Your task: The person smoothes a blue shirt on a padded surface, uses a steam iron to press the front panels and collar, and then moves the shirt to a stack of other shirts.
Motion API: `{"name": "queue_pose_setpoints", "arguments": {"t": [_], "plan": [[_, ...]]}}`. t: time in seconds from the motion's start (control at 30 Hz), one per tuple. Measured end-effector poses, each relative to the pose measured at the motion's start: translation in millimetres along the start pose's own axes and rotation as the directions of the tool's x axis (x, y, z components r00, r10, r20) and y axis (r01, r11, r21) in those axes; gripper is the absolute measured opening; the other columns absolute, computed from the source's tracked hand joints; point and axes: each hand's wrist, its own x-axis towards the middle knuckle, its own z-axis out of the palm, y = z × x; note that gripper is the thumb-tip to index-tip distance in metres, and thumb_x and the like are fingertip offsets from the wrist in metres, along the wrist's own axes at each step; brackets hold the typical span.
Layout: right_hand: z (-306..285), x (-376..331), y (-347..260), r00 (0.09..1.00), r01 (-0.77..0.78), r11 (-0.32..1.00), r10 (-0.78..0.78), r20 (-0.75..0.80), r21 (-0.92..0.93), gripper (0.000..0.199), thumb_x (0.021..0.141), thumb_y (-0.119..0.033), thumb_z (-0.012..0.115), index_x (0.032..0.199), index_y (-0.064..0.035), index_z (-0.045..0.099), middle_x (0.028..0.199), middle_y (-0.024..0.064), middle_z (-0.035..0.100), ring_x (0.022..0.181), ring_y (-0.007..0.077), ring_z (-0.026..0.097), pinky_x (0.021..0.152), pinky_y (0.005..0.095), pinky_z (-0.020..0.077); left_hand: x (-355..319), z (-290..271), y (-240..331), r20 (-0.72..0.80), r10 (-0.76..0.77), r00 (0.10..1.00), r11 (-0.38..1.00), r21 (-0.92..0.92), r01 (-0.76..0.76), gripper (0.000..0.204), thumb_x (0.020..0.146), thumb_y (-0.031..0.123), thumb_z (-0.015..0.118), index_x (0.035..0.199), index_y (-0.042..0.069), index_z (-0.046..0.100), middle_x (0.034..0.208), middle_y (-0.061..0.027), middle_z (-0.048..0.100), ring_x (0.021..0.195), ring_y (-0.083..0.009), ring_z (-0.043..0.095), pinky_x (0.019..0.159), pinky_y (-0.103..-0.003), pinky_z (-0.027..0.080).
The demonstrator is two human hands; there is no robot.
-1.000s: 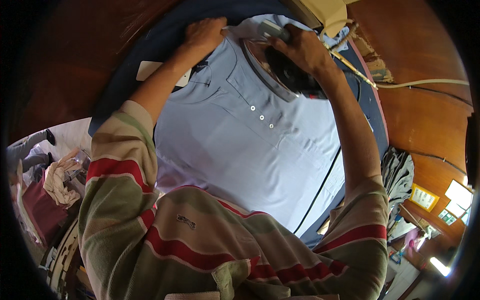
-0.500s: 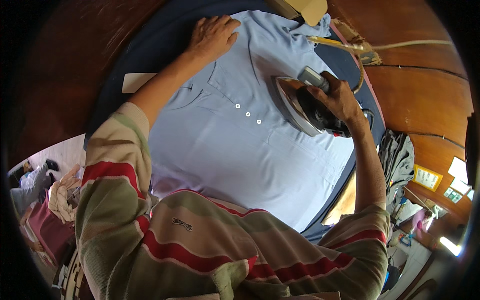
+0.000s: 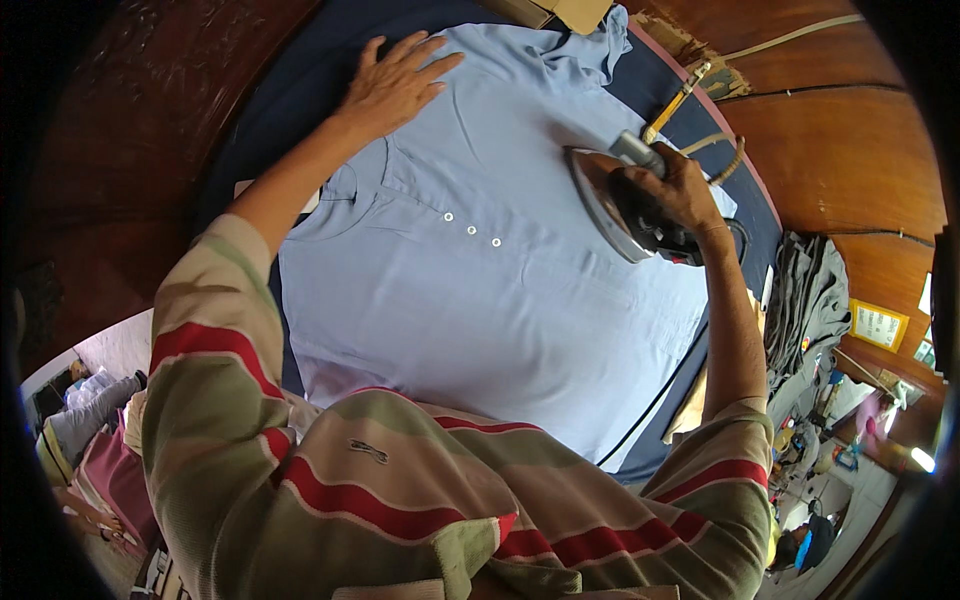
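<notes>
The left hand [image 3: 390, 92] is lying palm down at the shirt's far left edge, holding nothing; its fingers are spreading apart and almost straight, and the longest ones are reaching onto the shirt's shoulder. The right hand [image 3: 684, 195] is clasping the handle of an iron [image 3: 640, 208], its fingers curling closely around the grip behind a pale grey front end [image 3: 635, 149].

The iron is sitting over the right half of the light blue shirt [image 3: 500, 310], to the right of its three white buttons [image 3: 472, 230]. Its nose is pointing toward the shirt's far side, its long axis slanting from far left to near right. How firmly it is pressing, I cannot tell.

The shirt is stretching crosswise in front of the person, its round neckline [image 3: 337, 222] facing left and its hem facing right; the button placket is running from the neckline toward the near right. The cloth is lying mostly smooth, with folds gathering at the far sleeve [image 3: 600, 58].

The iron is showing a black body and a shiny metal edge. A dark blue cover [image 3: 290, 80] is spreading beneath the shirt, and a yellow stick [image 3: 675, 105] is slanting just beyond the shirt's far right edge.
</notes>
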Motion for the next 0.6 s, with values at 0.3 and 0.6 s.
{"name": "queue_pose_setpoints", "arguments": {"t": [0.3,0.6], "plan": [[48.9,69.2,-138.8,0.955,0.296,0.936,-0.291,0.055,-0.189,0.046,0.081,-0.045,0.058,0.096,-0.0017,0.061,0.076,0.0193,0.064,0.071,0.0348,0.063,0.067,0.039,0.0499,-1.1,26.8,-33.7,0.002,-0.393,0.919,0.91,-0.139,0.39,0.03,0.092,0.037,0.043,0.105,0.011,0.053,0.101,-0.0145,0.059,0.098,-0.0352,0.056,0.078,-0.047,0.045],[44.9,138.9,-137.9,0.962,0.258,0.951,-0.27,-0.052,-0.172,0.052,0.083,-0.046,0.056,0.107,-0.0002,0.061,0.086,0.0211,0.065,0.083,0.0322,0.065,0.078,0.0353,0.0494,-5.2,25.1,-36.3,0.051,-0.317,0.947,0.942,-0.097,0.32,0.024,0.09,0.031,0.05,0.098,0.009,0.052,0.078,-0.014,0.065,0.072,-0.034,0.064,0.062,-0.044,0.05]]}}
